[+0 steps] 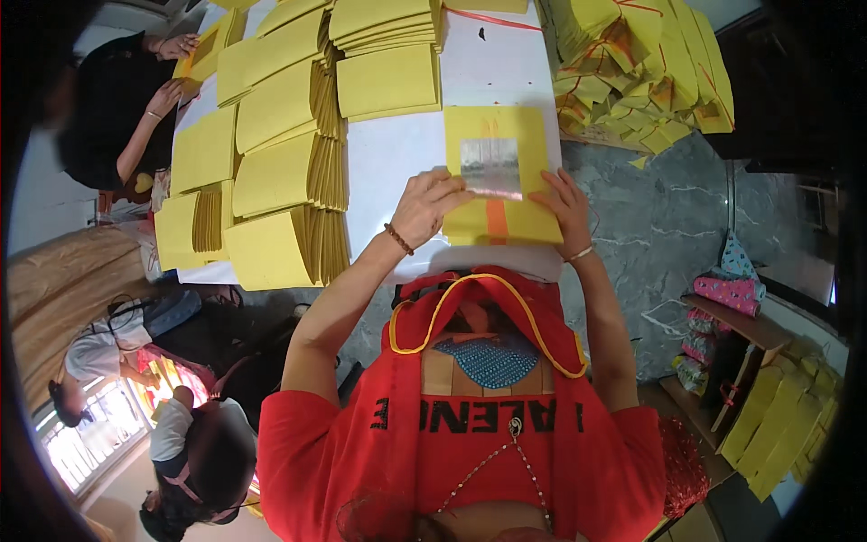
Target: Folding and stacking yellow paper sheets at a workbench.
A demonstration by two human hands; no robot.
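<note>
We press our left hand [424, 206] and right hand [564, 210], fingers spread flat, on the yellow paper sheet [498, 172] at twelve o'clock, steadying its silver foil square [490, 167].

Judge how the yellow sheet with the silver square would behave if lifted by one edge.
The sheet looks thin and lies flat under both hands, so probably floppy and light. Its foil square seems shiny, perhaps easily creased.

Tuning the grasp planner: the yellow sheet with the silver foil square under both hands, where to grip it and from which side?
Probably by the near edge, coming from the person's side. The yellow sheet lies flat on the white table, its near edge at the table's front edge. The left hand and right hand already press its near corners; the silver foil square sits mid-sheet, best avoided.
</note>
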